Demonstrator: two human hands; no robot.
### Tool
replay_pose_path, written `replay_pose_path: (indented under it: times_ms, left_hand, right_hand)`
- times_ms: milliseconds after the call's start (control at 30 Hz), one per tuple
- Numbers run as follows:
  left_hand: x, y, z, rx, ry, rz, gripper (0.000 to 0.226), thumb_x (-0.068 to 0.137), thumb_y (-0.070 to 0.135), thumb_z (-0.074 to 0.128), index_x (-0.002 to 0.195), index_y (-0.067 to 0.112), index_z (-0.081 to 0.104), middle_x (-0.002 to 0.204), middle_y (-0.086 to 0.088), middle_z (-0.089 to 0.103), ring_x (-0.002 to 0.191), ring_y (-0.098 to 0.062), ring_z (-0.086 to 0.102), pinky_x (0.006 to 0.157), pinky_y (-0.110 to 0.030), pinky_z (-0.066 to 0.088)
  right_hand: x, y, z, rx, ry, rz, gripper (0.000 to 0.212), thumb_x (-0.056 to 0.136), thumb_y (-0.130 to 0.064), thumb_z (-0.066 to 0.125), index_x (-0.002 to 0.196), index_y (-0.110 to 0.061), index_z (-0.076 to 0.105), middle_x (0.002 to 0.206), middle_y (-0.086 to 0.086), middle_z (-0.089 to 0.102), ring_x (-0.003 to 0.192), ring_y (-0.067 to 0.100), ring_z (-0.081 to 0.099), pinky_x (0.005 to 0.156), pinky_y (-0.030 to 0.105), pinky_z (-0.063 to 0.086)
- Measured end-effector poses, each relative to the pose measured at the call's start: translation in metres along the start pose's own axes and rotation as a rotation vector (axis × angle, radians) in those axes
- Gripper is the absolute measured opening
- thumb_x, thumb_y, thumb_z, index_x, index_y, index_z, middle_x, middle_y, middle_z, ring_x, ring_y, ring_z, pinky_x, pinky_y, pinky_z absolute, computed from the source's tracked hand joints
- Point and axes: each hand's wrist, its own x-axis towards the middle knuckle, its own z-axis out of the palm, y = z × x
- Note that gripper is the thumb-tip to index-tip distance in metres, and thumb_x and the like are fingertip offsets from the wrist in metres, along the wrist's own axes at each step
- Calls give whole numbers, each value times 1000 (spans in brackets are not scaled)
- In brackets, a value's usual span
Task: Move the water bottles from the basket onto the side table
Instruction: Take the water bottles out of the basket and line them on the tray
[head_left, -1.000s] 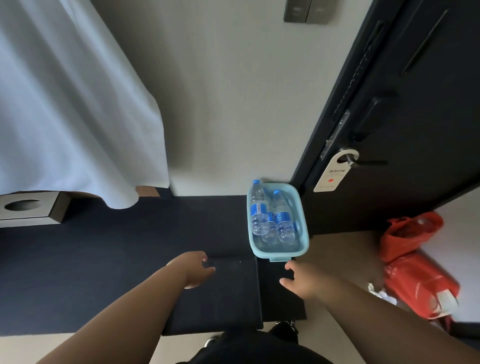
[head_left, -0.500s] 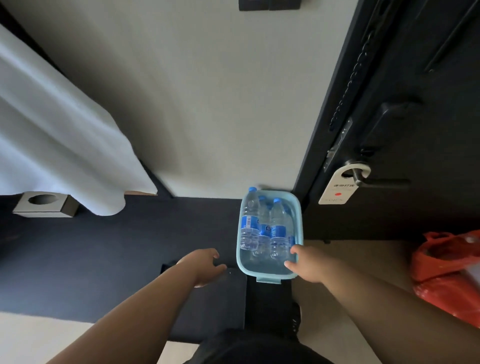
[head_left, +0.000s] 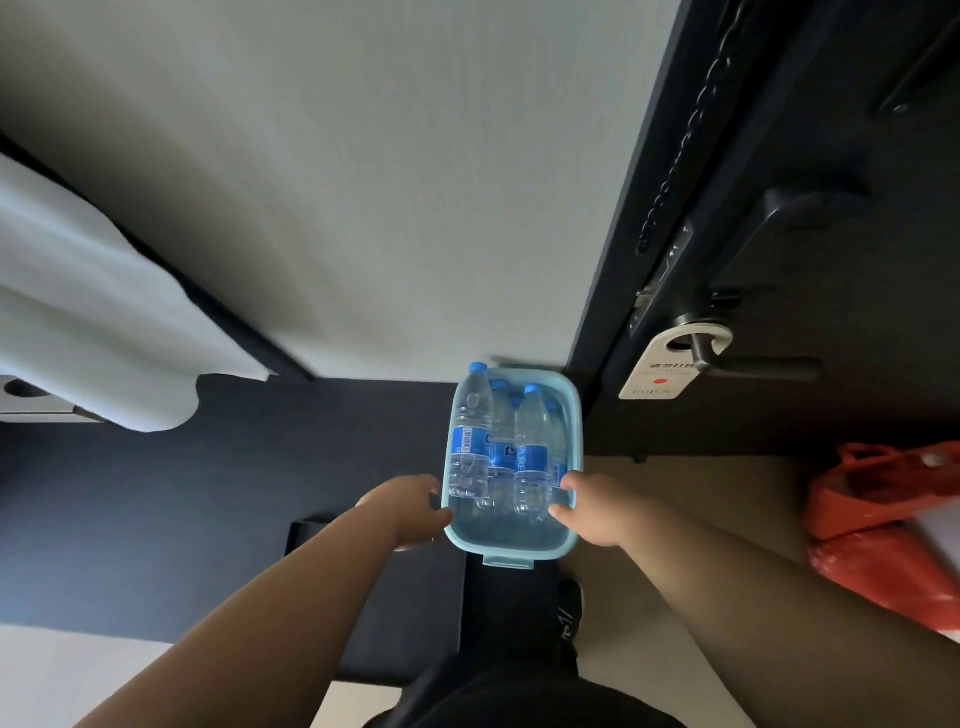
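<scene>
Gripping side rims of light blue basket (head_left: 511, 552) at frame centre with left hand (head_left: 410, 512) and right hand (head_left: 592, 512), fingers curled. Inside, water bottles (head_left: 470, 431) standing tilted; rear ones mostly hidden, count unclear.

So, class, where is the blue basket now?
Head view, centre: the basket sits on the dark surface beside the door, between the left hand and right hand.
</scene>
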Motion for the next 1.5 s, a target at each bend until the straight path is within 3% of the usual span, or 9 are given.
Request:
replay_pose_path:
  times_ms: [200, 333, 400, 533, 700, 767, 867, 1167, 1500]
  left_hand:
    - [23, 1, -10, 9, 6, 14, 62, 78, 69, 49, 131, 36, 58, 101, 15, 68, 91, -14, 65, 84, -37, 57]
    - [38, 5, -2, 57, -4, 37, 67, 81, 65, 48, 141, 36, 53, 128, 9, 67, 107, -17, 67, 87, -37, 55]
    - [45, 9, -2, 40, 3, 40, 60, 83, 63, 49, 132, 31, 60, 120, 7, 69, 99, -16, 69, 86, -37, 57]
    - [61, 14, -2, -19, 45, 4, 54, 80, 62, 45, 118, 27, 64, 100, 10, 67, 85, -15, 67, 76, -35, 57]
    - [80, 22, -2, -63, 132, -63, 55, 82, 70, 48, 113, 26, 59, 95, 8, 64, 77, -14, 63, 63, -33, 53]
    - [85, 28, -2, -86, 169, -99, 54, 81, 70, 52, 111, 26, 59, 94, 7, 65, 77, -16, 65, 66, -35, 57]
    - [91, 39, 1, -160, 236, -169, 53, 81, 67, 55, 109, 23, 57, 93, 6, 63, 76, -18, 65, 65, -36, 57]
    - [109, 60, 26, -333, 408, -289, 64, 81, 68, 62, 117, 19, 45, 115, 0, 54, 96, -26, 61, 65, -37, 45]
    - [122, 68, 43, -359, 528, -343, 62, 79, 64, 65, 112, 17, 43, 113, 3, 50, 95, -18, 45, 64, -36, 38]
  right_hand:
    - [20, -14, -9, -28, 7, -8, 58, 99, -61, 48, 142, -22, 50, 109, -3, 62, 85, 14, 57, 66, 31, 41]
    - [35, -21, -11, -67, 34, 6, 48, 100, -59, 47, 127, -19, 54, 87, -8, 52, 71, 12, 51, 56, 29, 34]
    - [42, -25, -9, -79, 36, 13, 44, 101, -57, 47, 118, -18, 56, 81, -8, 48, 68, 11, 48, 54, 28, 32]
    - [54, -32, -4, -87, 41, 31, 40, 103, -55, 46, 111, -17, 56, 86, -4, 55, 74, 15, 55, 59, 29, 39]
    - [70, -44, -1, -10, 70, 154, 54, 104, -50, 47, 137, -7, 49, 119, 11, 66, 102, 29, 67, 79, 38, 55]
    - [77, -49, 0, 26, 73, 225, 62, 105, -50, 47, 147, -5, 38, 125, 14, 64, 102, 30, 67, 75, 38, 56]
    - [88, -56, 3, 177, 93, 326, 62, 103, -49, 50, 147, -8, 34, 126, 15, 63, 92, 28, 68, 60, 33, 50]
    - [117, -58, 26, 542, 188, 467, 65, 97, -47, 62, 144, -8, 39, 133, 16, 58, 106, 34, 68, 84, 43, 62]
    - [127, -66, 42, 561, 331, 540, 69, 94, -52, 61, 141, -5, 42, 137, 18, 53, 118, 39, 61, 96, 50, 55]
